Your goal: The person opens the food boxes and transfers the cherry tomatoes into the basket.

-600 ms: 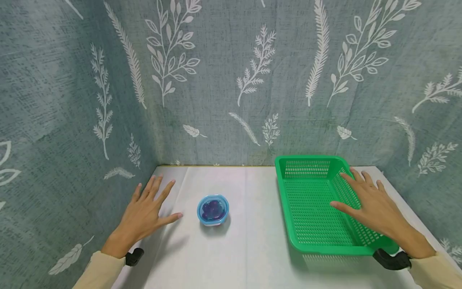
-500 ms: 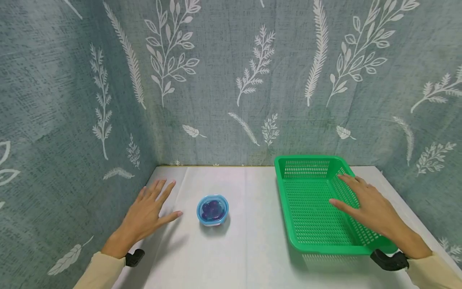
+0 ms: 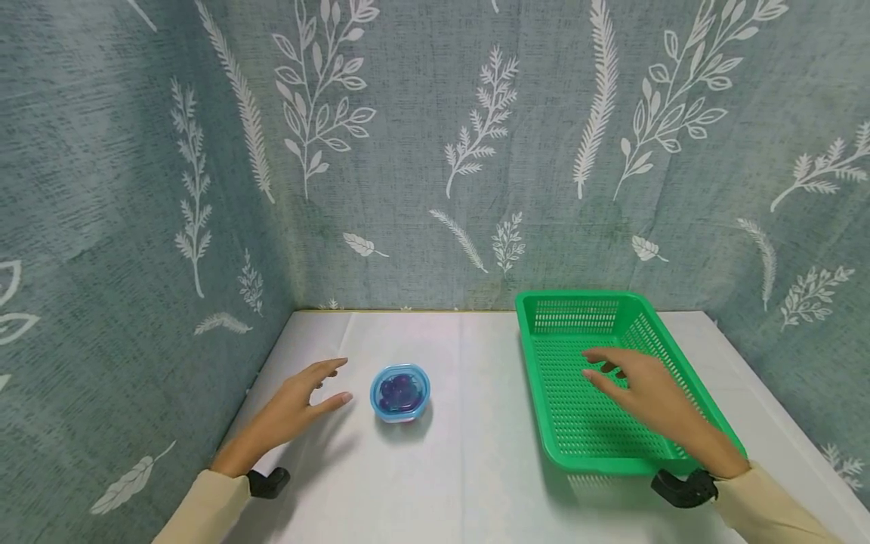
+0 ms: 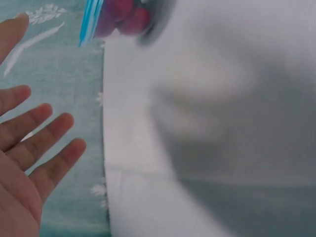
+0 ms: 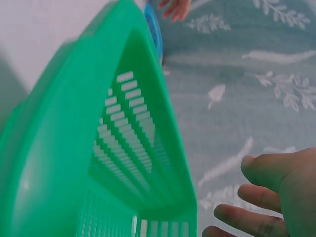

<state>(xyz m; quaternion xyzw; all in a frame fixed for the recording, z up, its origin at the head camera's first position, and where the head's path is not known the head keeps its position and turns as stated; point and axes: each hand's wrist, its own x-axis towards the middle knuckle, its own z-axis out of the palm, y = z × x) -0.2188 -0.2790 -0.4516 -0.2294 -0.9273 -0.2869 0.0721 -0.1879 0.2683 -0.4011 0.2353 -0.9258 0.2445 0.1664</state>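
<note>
A small clear container with a blue lid (image 3: 400, 394) stands on the white table, left of the middle. Through its side in the left wrist view, several reddish round things (image 4: 134, 20) show; their kind is unclear. To the left of the container hovers my left hand (image 3: 294, 406), fingers extended and apart from it. My right hand (image 3: 649, 397) hangs over a green plastic basket (image 3: 539, 408), its thumb apart from the loosely bent fingers. Neither hand holds anything. The right wrist view has the basket's perforated wall (image 5: 131, 118) close up, beside my right fingers.
The white table (image 3: 462, 483) carries the container and, to the right, the basket. Grey-green cloth with white leaf prints (image 3: 408, 151) hangs behind the table and along both sides. A black strap (image 3: 268, 482) sits on my left wrist.
Both hands have moved inward: the left a little to the right towards the container, the right leftward over the basket. Both have turned, with fingers less spread. Container and basket stay put.
</note>
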